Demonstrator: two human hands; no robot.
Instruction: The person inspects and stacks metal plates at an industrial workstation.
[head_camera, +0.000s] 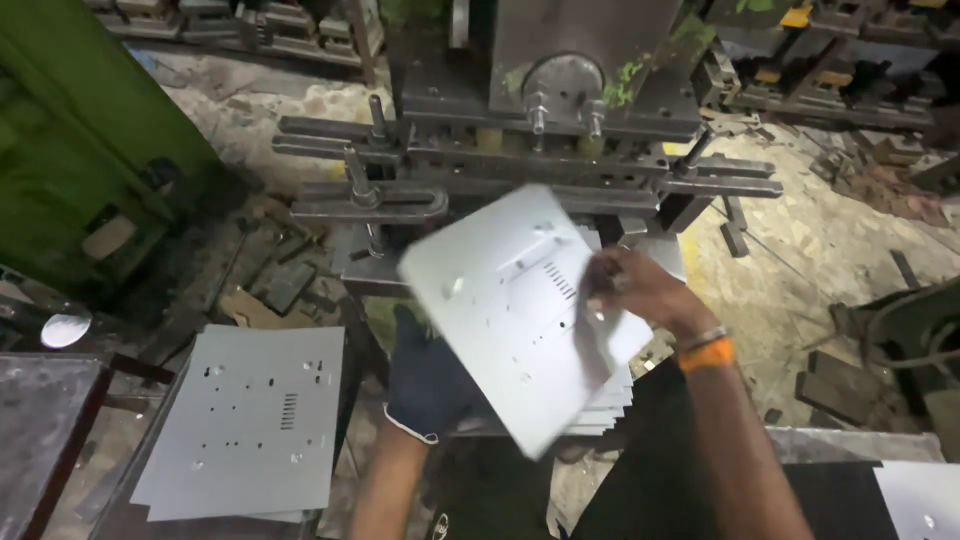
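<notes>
Punched sheet, mid-frame, tilted: right hand clamped on its edge, gloved left hand supporting beneath, grip unclear; transfer step between press and lower-left stack, needing flat placement.

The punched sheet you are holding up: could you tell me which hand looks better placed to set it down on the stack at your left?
Probably the left. The gloved left hand supports the punched sheet from beneath, nearer the stack; the bare right hand grips the far edge.

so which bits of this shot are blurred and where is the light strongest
Head view: the raised metal sheet and right hand are motion-smeared; the flat sheet stack at lower left is sharp; light is brightest on the floor at right, while the left edge and bottom fall into shadow.
</notes>
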